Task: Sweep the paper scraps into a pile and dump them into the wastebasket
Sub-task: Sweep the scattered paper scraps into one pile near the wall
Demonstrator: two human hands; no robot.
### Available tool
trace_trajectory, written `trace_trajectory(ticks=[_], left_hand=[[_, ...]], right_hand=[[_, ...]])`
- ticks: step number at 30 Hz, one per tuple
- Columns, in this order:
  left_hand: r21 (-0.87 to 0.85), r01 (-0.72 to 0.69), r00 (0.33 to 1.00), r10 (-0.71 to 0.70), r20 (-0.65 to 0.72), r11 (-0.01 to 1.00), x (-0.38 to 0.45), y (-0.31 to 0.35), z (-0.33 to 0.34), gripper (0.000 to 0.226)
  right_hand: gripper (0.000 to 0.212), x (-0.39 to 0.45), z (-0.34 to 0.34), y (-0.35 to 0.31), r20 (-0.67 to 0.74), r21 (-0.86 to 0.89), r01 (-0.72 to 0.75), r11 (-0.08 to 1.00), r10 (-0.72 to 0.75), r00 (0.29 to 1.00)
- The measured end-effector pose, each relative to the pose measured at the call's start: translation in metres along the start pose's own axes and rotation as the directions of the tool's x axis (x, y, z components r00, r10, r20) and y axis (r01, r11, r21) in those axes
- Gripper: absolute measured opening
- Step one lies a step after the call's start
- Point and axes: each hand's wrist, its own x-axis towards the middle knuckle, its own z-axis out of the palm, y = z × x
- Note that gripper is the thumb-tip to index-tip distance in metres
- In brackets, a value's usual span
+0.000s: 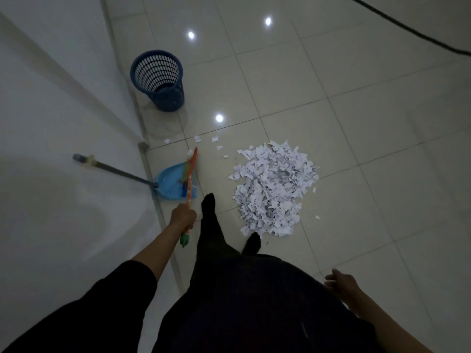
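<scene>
Gripping orange broom handle (190, 192): left hand (183, 215) | right hand (340, 282) loose, empty | broom head blurred over blue dustpan (168, 180) | no readable writing

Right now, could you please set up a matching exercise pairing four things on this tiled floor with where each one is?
Things:
1. dark blue slotted plastic wastebasket
2. light blue plastic dustpan
3. white pile of paper scraps
4. orange-handled broom

Places:
A. gripped in the left hand
B. on the floor by the wall, its long handle leaning left
C. heaped right of the person's feet
D. upright, farthest away, near the wall

Pairs: 1-D, 2-B, 3-C, 4-A
</scene>
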Motion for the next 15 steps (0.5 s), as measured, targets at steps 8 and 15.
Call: trace_trajectory(ticks=[8, 15], left_hand=[[-0.001, -0.047, 0.984, 0.046, 0.171, 0.999, 0.017, 0.058, -0.024, 0.007], [-0.149, -0.058, 0.979, 0.086, 0.187, 0.987, 0.060, 0.083, -0.091, 0.018]], right_hand=[[0.044, -0.024, 0.059, -0.045, 0.008, 0.036, -0.065, 0.997, 0.065, 0.998], [0.040, -0.030, 0.115, -0.145, 0.019, 0.065, 0.068, 0.996, -0.069, 0.997]])
